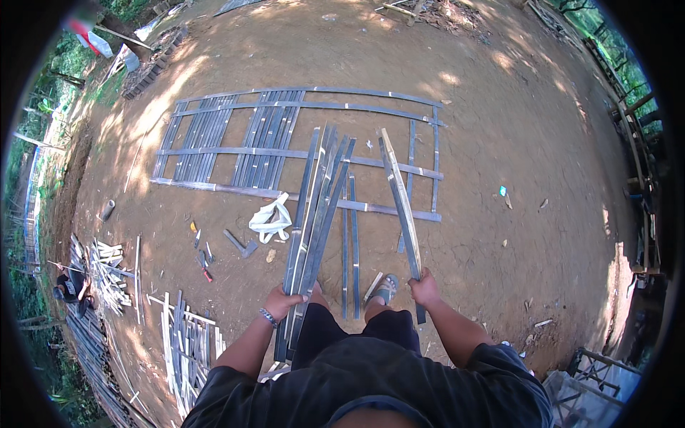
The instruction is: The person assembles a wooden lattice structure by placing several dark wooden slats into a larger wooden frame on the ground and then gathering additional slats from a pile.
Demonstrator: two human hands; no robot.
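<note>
My left hand (283,302) is closed round a bundle of several long, dark bamboo slats (314,207), which fan apart slightly at their far ends. In my right hand (425,287) is a dark bamboo slat (404,207) with a pale edge; I cannot tell whether a second one lies against it. The held slats point away from me and partly hide a flat lattice frame (271,152) on the ground. Crosswise slats (267,135) sit close together in two groups on the frame's left half. Two loose slats (355,250) lie between my feet.
A white bag (272,220) lies before the frame, near a hammer-like tool (241,244) and a red-handled tool (207,274). Piles of pale and dark strips (187,342) cover the lower left. Another person (69,287) sits at the far left. A sandalled foot (386,289) is mine.
</note>
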